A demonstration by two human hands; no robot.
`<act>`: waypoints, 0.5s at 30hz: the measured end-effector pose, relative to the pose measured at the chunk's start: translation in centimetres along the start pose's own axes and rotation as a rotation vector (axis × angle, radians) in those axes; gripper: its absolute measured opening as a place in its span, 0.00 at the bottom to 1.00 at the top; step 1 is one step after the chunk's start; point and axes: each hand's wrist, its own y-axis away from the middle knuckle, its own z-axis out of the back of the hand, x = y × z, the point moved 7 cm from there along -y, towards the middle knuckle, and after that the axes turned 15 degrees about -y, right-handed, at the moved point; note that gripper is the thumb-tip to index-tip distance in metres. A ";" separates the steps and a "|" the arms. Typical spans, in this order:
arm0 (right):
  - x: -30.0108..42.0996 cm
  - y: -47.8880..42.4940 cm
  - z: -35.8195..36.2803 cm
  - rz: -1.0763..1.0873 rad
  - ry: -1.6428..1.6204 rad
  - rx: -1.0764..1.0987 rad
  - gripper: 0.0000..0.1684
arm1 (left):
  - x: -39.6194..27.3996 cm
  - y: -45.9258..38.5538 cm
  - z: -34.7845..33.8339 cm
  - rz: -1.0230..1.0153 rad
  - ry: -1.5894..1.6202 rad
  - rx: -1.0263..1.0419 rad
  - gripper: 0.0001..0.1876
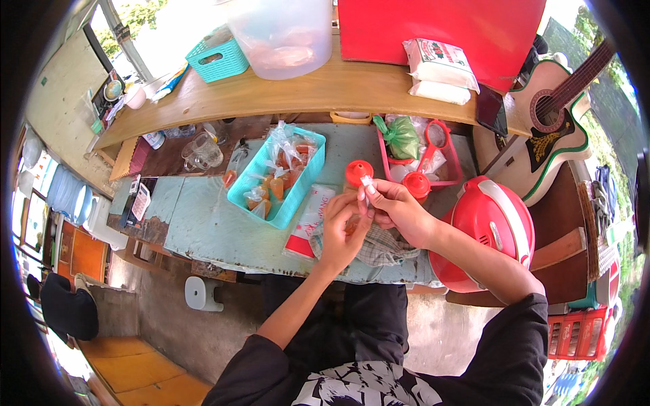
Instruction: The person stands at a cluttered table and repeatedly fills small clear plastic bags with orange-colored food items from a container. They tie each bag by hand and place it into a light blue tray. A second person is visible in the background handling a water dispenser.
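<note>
My left hand and my right hand meet above the table's front edge. Between them they pinch the twisted neck of a small clear plastic bag; its orange filling shows partly behind my left fingers. Just beyond stand two red-capped squeeze bottles, one behind the fingers, the other right of them. A checked cloth lies crumpled beneath the hands. Left of it is a red and white plastic packet. A turquoise basket holds several tied bags of orange and red sauce.
A pink basket holds a green plastic bag and a red-handled strainer. At right are a red rice cooker and a guitar. A wooden shelf spans the back. Glass mugs and a calculator sit left.
</note>
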 end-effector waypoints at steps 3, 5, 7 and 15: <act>-0.5 -0.2 1.2 -0.032 -0.040 -0.010 0.14 | 0.3 -0.3 -0.4 0.014 -0.002 0.049 0.05; -0.5 0.0 1.6 -0.081 -0.052 -0.009 0.14 | -0.8 -0.6 -0.1 -0.135 -0.121 0.059 0.05; -0.4 0.0 1.6 -0.080 0.029 0.001 0.14 | -1.3 -0.5 0.1 -0.245 -0.233 0.101 0.05; 0.6 0.0 0.9 0.120 0.340 -0.097 0.14 | -0.6 -0.6 0.7 -0.395 -0.340 0.125 0.05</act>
